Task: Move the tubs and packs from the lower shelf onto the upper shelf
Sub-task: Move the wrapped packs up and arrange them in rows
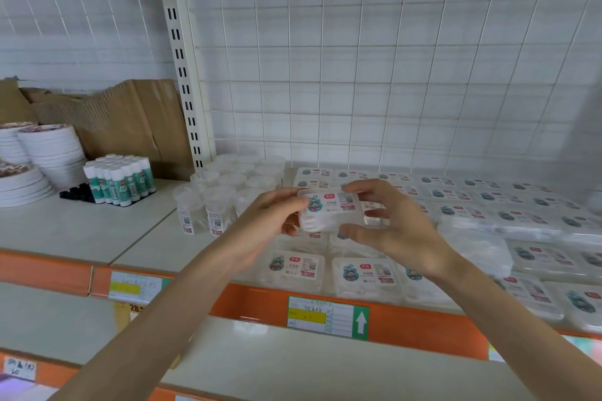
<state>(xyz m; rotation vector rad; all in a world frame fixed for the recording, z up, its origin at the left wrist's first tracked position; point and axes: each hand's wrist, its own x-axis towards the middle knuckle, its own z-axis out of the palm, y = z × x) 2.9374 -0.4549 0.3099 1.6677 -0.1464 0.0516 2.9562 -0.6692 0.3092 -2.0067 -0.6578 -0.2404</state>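
Pack [329,212] gripped between left hand [267,218], right hand [402,231] fingers [361,187].

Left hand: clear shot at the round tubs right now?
Likely not yet: left hand grips the pack with the right hand. Nothing stands between it and the tubs, so they look reachable once it lets go.

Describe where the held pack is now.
Head view, centre: the pack is held between the left hand and right hand, above the flat packs, right of the round tubs.
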